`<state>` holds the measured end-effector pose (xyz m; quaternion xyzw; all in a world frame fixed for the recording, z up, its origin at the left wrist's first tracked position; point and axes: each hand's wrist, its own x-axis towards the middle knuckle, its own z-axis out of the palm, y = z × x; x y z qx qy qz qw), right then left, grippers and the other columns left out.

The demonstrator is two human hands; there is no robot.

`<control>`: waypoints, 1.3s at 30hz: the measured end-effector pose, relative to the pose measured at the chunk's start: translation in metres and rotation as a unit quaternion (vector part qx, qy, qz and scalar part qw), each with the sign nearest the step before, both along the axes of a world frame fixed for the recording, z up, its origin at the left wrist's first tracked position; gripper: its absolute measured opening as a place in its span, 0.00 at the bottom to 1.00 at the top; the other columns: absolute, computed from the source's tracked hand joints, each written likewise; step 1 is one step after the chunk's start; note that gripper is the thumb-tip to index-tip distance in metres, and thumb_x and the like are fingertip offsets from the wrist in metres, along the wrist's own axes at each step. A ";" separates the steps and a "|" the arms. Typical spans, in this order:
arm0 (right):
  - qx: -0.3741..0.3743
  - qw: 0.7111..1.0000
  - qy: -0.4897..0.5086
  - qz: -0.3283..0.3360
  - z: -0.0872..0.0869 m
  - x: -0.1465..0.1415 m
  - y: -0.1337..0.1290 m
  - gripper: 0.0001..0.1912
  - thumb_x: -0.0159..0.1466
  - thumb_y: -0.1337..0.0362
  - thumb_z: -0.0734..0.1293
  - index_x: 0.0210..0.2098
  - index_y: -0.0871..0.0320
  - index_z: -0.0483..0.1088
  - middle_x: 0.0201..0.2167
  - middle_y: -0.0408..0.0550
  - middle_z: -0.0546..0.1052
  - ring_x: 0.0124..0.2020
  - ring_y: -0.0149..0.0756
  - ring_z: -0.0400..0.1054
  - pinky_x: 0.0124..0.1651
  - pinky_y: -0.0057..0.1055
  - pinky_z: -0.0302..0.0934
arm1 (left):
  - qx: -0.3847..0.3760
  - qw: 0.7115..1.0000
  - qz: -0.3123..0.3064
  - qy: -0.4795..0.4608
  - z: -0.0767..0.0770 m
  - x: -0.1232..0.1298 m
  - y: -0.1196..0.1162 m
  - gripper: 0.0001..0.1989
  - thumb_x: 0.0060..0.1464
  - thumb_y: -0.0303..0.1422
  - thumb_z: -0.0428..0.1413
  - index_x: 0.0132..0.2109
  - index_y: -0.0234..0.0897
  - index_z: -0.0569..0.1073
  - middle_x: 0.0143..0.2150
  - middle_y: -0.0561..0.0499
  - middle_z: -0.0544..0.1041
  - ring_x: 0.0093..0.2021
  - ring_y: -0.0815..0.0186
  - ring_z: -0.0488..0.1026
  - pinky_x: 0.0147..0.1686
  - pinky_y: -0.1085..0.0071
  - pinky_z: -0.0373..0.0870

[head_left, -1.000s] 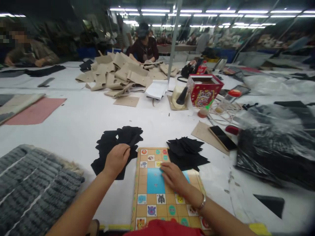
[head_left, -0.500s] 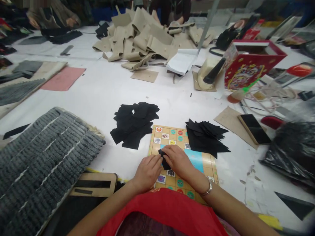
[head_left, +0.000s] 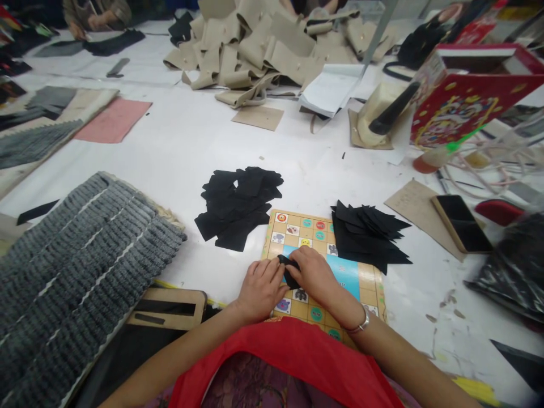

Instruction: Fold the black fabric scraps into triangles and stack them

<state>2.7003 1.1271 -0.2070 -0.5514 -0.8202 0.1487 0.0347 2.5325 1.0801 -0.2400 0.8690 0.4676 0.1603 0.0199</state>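
Both my hands meet over a small black fabric piece (head_left: 291, 276) on a printed game board (head_left: 369, 286). The fingers of my left hand (head_left: 262, 286) press on the piece's left edge. From the other side, my right hand (head_left: 312, 275) pinches it, a bracelet on that wrist. Part of the piece is hidden under the fingers. Just beyond the board, to the left, lies a loose heap of black fabric pieces (head_left: 238, 204). A neater stack of pointed black pieces (head_left: 365, 235) overlaps the board's right corner.
Grey ribbed strips (head_left: 89, 272) lie in a thick bundle at left, beside a slotted wooden template (head_left: 170, 309). A phone (head_left: 461, 222) rests on cardboard at right, near a red box (head_left: 476, 96) and a glue bottle (head_left: 429, 160). Beige pieces (head_left: 255, 45) are heaped at the back; a co-worker's hands (head_left: 100, 21) show far left.
The view has shifted slightly, so the table things sit a little higher and further right. My hands stay on the black piece, the left fingers now lying flatter over its edge.
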 end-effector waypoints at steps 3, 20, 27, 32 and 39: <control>0.038 0.998 0.040 0.014 -0.009 0.001 -0.005 0.06 0.63 0.63 0.60 0.36 0.59 0.67 0.32 0.49 0.68 0.35 0.36 0.62 0.39 0.31 0.56 | 0.001 1.000 0.002 0.005 0.001 -0.001 0.000 0.21 0.59 0.41 0.47 0.54 0.32 0.66 0.56 0.41 0.67 0.54 0.56 0.62 0.51 0.58 0.58; 0.167 0.974 -0.018 0.153 -0.027 0.009 -0.019 0.15 0.62 0.72 0.59 0.49 0.66 0.65 0.37 0.55 0.70 0.35 0.41 0.58 0.34 0.35 0.54 | -0.071 0.996 -0.009 -0.048 0.004 -0.010 0.010 0.22 0.57 0.43 0.49 0.52 0.32 0.67 0.54 0.44 0.69 0.52 0.57 0.63 0.49 0.60 0.60; 0.143 0.974 -0.062 0.166 -0.018 -0.001 -0.017 0.11 0.62 0.71 0.59 0.43 0.64 0.67 0.32 0.53 0.68 0.33 0.40 0.57 0.32 0.35 0.51 | -0.074 0.996 0.007 -0.042 0.004 -0.010 0.015 0.22 0.58 0.40 0.49 0.56 0.33 0.63 0.53 0.43 0.69 0.51 0.58 0.64 0.48 0.60 0.62; 0.135 0.971 -0.089 0.177 -0.012 0.001 -0.016 0.12 0.63 0.71 0.58 0.45 0.64 0.67 0.32 0.54 0.68 0.33 0.40 0.58 0.31 0.36 0.52 | -0.073 0.997 0.011 0.012 0.004 -0.008 0.018 0.26 0.55 0.44 0.52 0.56 0.34 0.63 0.54 0.42 0.67 0.53 0.56 0.61 0.48 0.59 0.61; 0.158 0.976 0.001 0.152 -0.023 0.031 -0.028 0.16 0.64 0.72 0.57 0.50 0.65 0.65 0.38 0.56 0.70 0.37 0.40 0.59 0.37 0.35 0.57 | -0.134 0.988 0.035 -0.064 0.011 -0.018 0.027 0.22 0.54 0.45 0.52 0.53 0.39 0.67 0.57 0.43 0.62 0.55 0.55 0.59 0.51 0.57 0.61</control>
